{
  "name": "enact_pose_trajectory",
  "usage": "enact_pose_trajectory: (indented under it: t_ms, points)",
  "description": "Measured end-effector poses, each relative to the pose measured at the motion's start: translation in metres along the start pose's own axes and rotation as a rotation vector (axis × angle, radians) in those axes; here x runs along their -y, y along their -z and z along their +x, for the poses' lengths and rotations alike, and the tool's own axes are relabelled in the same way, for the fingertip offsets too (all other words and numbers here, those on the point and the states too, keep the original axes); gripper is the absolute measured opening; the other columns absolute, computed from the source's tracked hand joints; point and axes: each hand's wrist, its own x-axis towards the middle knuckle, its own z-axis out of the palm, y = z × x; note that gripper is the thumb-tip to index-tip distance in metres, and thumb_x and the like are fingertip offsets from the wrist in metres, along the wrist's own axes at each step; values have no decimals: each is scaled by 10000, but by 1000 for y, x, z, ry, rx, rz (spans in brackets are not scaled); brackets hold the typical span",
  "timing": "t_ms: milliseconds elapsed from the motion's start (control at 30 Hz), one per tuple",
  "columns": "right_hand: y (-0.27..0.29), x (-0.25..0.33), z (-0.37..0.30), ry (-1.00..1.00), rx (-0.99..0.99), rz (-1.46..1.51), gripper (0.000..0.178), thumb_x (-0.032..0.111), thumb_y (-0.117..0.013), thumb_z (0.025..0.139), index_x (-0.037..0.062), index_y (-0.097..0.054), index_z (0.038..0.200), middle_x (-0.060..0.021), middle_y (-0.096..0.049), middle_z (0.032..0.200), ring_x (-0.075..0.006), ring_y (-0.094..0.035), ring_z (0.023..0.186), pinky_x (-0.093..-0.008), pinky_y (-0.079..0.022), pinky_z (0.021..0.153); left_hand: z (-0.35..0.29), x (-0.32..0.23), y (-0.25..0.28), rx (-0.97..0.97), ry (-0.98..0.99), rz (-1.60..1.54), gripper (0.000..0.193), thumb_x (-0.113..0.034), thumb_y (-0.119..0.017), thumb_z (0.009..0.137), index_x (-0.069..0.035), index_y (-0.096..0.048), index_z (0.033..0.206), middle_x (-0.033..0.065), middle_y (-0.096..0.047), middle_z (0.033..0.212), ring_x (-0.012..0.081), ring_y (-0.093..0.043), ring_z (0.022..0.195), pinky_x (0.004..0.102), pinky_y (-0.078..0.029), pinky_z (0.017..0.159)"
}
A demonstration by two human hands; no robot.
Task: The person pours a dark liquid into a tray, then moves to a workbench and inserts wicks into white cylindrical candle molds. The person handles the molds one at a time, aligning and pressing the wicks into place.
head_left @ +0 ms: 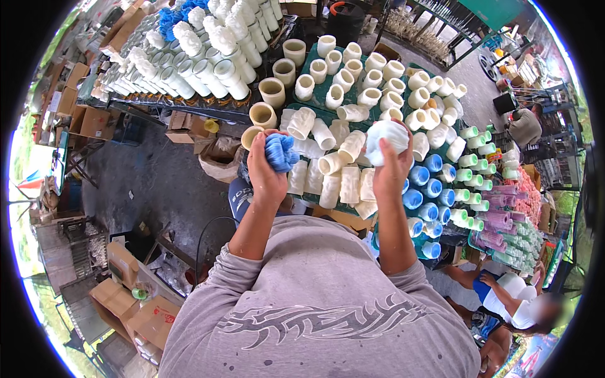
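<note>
Raised over the near edge of the table, my left hand [266, 179] is closed around a crumpled, ridged blue piece [282, 153]. To its right, my right hand [392, 171] grips a rounded white piece [386, 138], thumb laid across it. The exact kind and material of both pieces cannot be made out. Between and beyond the hands, cream hollow cylinders [350, 184] lie on their sides, some with carved-looking surfaces. Farther back, more cream open-topped cylinders [304, 87] stand upright on a green surface [319, 103].
Blue-and-white cylinders [413, 199] and green ones [470, 160] fill the right of the table. At back left, rows of white cylinders [230, 78] crowd another table. Cardboard boxes [115, 293] stand at lower left. Another person [509, 296] is at lower right.
</note>
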Motion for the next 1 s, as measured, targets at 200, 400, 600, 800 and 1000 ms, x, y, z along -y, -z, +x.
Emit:
enact_pose_trajectory:
  t_ms: [200, 400, 600, 800, 1000]
  points:
    - [39, -4, 0, -583, 112, 493, 689, 608, -506, 1001, 52, -575, 1403, -260, -656, 1376, -415, -670, 1265, -525, -616, 920, -5, -8, 15, 128, 627, -616, 460, -405, -539, 1057, -62, -679, 1331, 139, -693, 1320, 364, -716, 1159, 568, -638, 926]
    - [93, -47, -21, -637, 81, 188, 645, 551, -522, 1044, 26, -569, 1416, -183, -678, 1340, -344, -682, 1232, -499, -589, 956, -6, -13, 26, 416, 694, -751, 558, -456, -508, 1058, 2, -669, 1334, 184, -592, 1420, 398, -733, 1076, 598, -635, 929]
    - [137, -98, -32, -359, -137, -311, 433, 283, -717, 1028, 0, -640, 1347, -111, -724, 1238, -216, -738, 1073, -398, -646, 845, -12, -28, 27, 439, 705, -658, 650, -547, -485, 1072, 12, -625, 1374, 206, -595, 1374, 406, -707, 1117, 611, -639, 903]
    - [143, -87, -20, -190, -142, -842, 352, 242, -771, 977, -51, -718, 1166, -147, -775, 998, -204, -734, 847, -351, -587, 783, -28, -35, 62, 275, 704, -564, 667, -519, -626, 981, -33, -567, 1434, 120, -582, 1400, 358, -625, 1233, 601, -608, 978]
    - [139, -120, -17, -188, 50, -894, 434, 286, -830, 915, -42, -712, 1173, -153, -766, 979, -231, -724, 878, -355, -564, 806, -32, -39, 80, 334, 729, -663, 620, -340, -584, 1026, -10, -469, 1538, 152, -515, 1516, 337, -629, 1129, 558, -626, 939]
